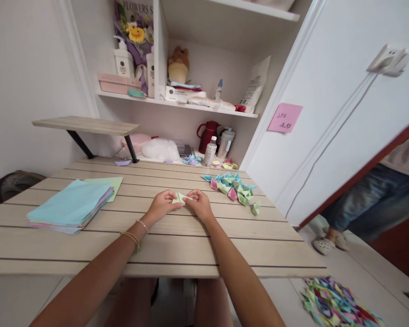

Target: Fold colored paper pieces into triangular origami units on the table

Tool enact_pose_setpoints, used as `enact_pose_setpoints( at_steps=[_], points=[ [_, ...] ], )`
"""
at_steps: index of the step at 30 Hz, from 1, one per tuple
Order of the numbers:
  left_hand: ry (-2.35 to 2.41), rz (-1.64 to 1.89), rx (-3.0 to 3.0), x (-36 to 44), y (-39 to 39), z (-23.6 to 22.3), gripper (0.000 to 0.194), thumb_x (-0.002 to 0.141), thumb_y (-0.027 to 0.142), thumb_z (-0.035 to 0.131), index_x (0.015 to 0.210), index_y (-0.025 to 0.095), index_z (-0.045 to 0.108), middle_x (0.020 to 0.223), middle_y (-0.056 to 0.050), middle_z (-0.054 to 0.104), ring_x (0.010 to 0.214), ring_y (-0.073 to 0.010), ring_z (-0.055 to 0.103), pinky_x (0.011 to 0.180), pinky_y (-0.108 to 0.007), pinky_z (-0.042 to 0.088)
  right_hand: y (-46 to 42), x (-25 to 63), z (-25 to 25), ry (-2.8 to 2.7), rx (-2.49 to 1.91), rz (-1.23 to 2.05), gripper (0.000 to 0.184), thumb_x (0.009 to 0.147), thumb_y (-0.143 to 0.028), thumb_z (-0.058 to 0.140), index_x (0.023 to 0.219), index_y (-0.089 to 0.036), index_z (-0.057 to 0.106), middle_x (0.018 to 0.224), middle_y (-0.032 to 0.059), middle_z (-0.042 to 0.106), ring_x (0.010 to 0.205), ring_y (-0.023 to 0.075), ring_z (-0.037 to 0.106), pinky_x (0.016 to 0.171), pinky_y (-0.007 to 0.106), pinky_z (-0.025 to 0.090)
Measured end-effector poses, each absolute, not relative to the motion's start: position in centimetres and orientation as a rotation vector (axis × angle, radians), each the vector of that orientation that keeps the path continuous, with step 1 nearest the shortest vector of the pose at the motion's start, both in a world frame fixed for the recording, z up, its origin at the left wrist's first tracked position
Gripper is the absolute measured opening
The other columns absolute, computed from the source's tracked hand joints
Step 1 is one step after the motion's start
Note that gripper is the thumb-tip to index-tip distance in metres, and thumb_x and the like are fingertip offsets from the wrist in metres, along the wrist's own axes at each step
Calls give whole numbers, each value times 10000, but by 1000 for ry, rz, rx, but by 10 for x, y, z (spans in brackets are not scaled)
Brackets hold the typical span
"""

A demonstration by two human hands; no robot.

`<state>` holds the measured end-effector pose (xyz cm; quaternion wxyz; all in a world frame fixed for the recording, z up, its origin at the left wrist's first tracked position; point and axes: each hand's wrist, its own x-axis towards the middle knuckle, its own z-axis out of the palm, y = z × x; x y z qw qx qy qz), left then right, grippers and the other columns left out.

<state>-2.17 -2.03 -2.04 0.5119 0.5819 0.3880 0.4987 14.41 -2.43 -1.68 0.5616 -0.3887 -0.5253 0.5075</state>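
A small pale green folded paper (179, 198) is pinched between my two hands, just above the middle of the slatted wooden table (177, 245). My left hand (164, 205) grips its left end with thumb and fingers. On the other side my right hand (200, 204) pinches the right end. To the left lies a stack of square paper sheets (73, 202), light blue on top, with a green sheet (117, 184) sticking out behind it. Right of my hands sits a cluster of folded paper pieces (233, 186) in blue, green and pink.
A small raised shelf (85, 123) stands at the table's back left. At the back are a clear bottle (210, 152), a red jug (208, 136) and a tumbler (226, 143). Many folded papers (337, 302) lie on the floor at right. A person's legs (354, 204) show at the doorway.
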Motion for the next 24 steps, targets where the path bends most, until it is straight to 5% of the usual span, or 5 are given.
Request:
enact_pose_setpoints(
  at_steps=[7, 18, 24],
  points=[
    [1053, 1208, 1392, -23, -21, -16, 488, 530, 340, 753, 934, 138, 570, 668, -50, 655, 560, -161, 609, 475, -223, 433, -24, 143, -20, -1230, -880, 1384, 406, 491, -280, 767, 810, -163, 547, 602, -9, 642, 573, 153, 627, 613, 306, 533],
    [1011, 1100, 1321, -23, -20, -12, 311, 583, 364, 712, 763, 117, 655, 670, -76, 673, 561, -158, 593, 489, -226, 431, -17, 144, -26, -1176, -904, 1361, 303, 586, -371, 716, 782, -153, 638, 588, 13, 643, 600, 182, 638, 625, 342, 559],
    [1040, 1139, 1299, -26, -18, -12, 318, 588, 337, 715, 808, 116, 651, 694, -68, 656, 556, -133, 577, 478, -213, 441, -21, 146, -16, -1106, -793, 1422, 436, 617, -330, 709, 1001, -158, 596, 741, 42, 682, 701, 177, 654, 694, 345, 549]
  ],
)
